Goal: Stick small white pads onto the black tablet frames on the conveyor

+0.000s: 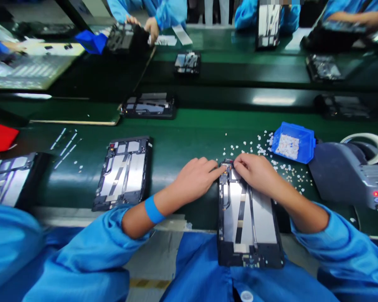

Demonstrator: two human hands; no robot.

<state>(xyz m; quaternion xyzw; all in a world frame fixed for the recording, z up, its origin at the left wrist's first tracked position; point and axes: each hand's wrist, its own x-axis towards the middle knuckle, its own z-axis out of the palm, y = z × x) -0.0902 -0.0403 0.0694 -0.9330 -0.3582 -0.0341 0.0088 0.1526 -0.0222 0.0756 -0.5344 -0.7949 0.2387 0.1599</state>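
Note:
An opened tablet (261,222) without its back cover lies in front of me, its near end over the table edge, with silver battery plates and dark ribbon cables showing. My left hand (193,178) reaches its top left corner, the index finger stretched out onto a small part there and the other fingers loosely bent. My right hand (255,172) is closed in a pinch at the tablet's top edge, close to the left fingertip. Whatever sits between the right thumb and finger is hidden or too small to name.
Small white pieces lie scattered around a blue bin (307,144). A tape dispenser (337,172) stands right. Another opened tablet (122,172) lies left, with white strips (66,151) beyond. More tablets (149,105) rest farther back. Co-workers in blue sleeves (170,14) work opposite.

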